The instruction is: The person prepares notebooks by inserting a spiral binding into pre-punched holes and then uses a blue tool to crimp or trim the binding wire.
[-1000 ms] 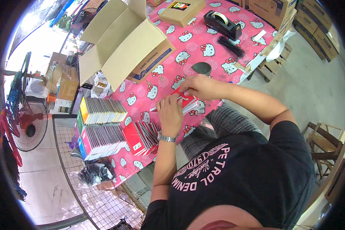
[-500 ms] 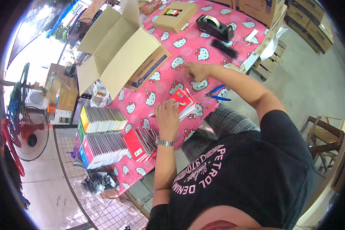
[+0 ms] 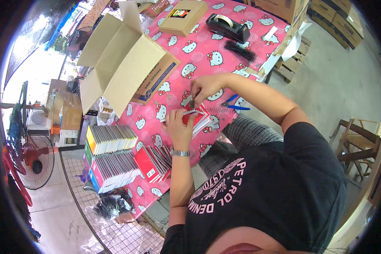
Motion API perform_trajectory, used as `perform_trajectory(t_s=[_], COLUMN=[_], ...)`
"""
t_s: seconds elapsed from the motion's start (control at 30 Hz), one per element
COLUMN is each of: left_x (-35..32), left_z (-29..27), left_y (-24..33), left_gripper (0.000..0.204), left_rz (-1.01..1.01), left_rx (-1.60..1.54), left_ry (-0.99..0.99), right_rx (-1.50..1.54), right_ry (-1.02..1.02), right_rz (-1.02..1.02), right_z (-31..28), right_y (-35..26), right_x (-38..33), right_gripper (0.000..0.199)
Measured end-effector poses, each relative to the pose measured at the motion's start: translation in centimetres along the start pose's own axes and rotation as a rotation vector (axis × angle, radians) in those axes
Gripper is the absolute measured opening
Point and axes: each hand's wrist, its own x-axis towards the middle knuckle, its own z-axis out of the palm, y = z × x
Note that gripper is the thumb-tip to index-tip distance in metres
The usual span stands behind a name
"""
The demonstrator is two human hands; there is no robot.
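My left hand (image 3: 180, 122) is closed on a small red notebook (image 3: 197, 122) with white pages, near the table's front edge. Just above its edge, my right hand (image 3: 206, 88) has its fingers pinched together; what is between the fingertips is too small to make out. A thin spiral wire (image 3: 221, 111) stretches from the notebook toward blue-handled pliers (image 3: 235, 103) lying to the right. Left of my left wrist, several red spiral notebooks (image 3: 146, 164) lie fanned on the table.
Tall rows of spiral notebooks (image 3: 114, 171) stand at the left edge. Behind them is an open carton (image 3: 129, 76). A flat brown box (image 3: 183, 19), a black tape dispenser (image 3: 228, 28) and a black brush (image 3: 240, 51) sit farther back on the pink patterned table cover (image 3: 188, 57).
My right hand has moved left and nearer, down to the notebook's edge, its fingers now pinched. The left hand still grips the notebook. The whole view has shifted slightly.
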Motion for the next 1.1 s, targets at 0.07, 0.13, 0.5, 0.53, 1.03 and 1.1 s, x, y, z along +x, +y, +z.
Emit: perform_trajectory(t_s=[0.07,0.13,0.5,0.53,1.03,1.1], left_x=[0.3,0.6,0.4,0.7,0.7,0.5], left_z=[0.0,-0.1,-1.1,-0.9,-2.2,-2.3], left_y=[0.5,0.5,0.6,0.6,-4.2,-4.3], left_gripper=[0.039,0.041,0.049,0.047,0.031,0.032], left_rz=[0.026,-0.008,-0.052,-0.043,-0.11,-0.202], left_rx=[0.04,0.015,-0.056,-0.062,-0.309,-0.43], left_ry=[0.037,-0.004,-0.019,-0.002,-0.056,-0.113], right_rx=[0.661,0.71,1.051,0.783,0.495,0.696], right_ry=[0.021,0.048,-0.038,-0.066,0.023,-0.042], right_rz=[-0.272,-0.324,-0.338,-0.323,-0.18,-0.233], right_z=[0.7,1.2,1.6,1.1,0.1,0.6], right_y=[0.4,0.3,-0.7,-0.4,-2.5,-2.3], right_x=[-0.6,-0.8,-0.1,0.5,3.6,4.2], right_gripper=[0.036,0.035,0.035,0.036,0.035,0.033])
